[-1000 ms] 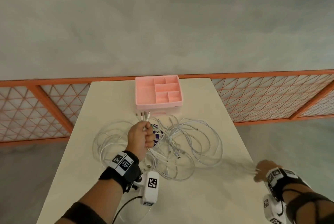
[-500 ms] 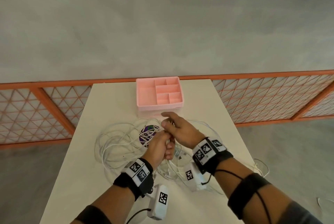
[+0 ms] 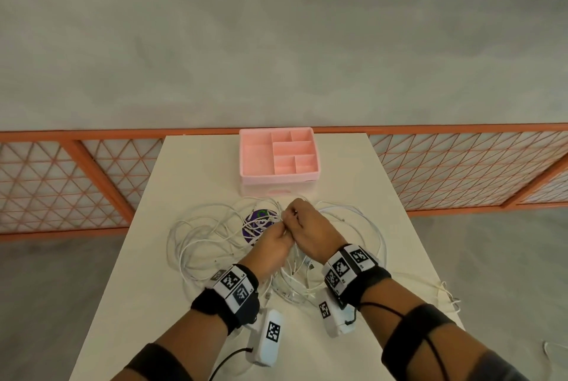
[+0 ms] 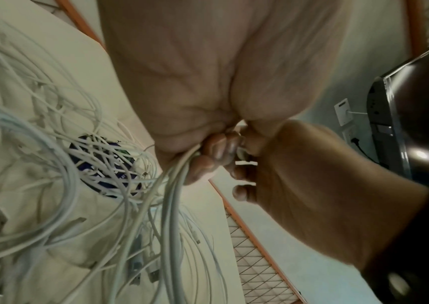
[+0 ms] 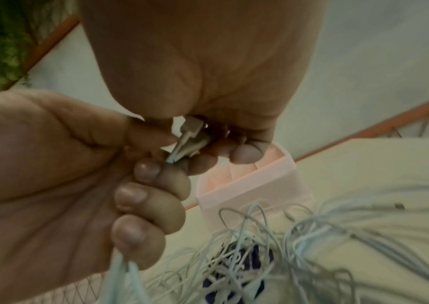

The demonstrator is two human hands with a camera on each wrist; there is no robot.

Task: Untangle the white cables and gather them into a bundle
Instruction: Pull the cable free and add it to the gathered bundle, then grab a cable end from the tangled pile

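Observation:
A loose tangle of white cables point(image 3: 196, 245) lies spread over the middle of the pale table point(image 3: 199, 171). My left hand point(image 3: 281, 231) grips a bunch of cable strands point(image 4: 172, 195) in its fist, with the plug ends point(image 5: 190, 133) sticking out above the fingers point(image 5: 151, 195). My right hand point(image 3: 295, 214) meets it from the right, and its fingertips point(image 5: 244, 153) curl round those plug ends. Both hands hover just above the tangle, in front of the pink tray. The strands hang from the left fist down to the pile.
A pink compartment tray point(image 3: 276, 179) stands at the table's far middle. Under the cables lies a purple round disc point(image 3: 258, 223). One cable end point(image 3: 445, 288) trails over the table's right edge. An orange mesh railing point(image 3: 92, 165) runs behind the table.
My right hand came in from the table's right edge and joined my left hand at the cable ends. My left hand shifted slightly right with its bunch.

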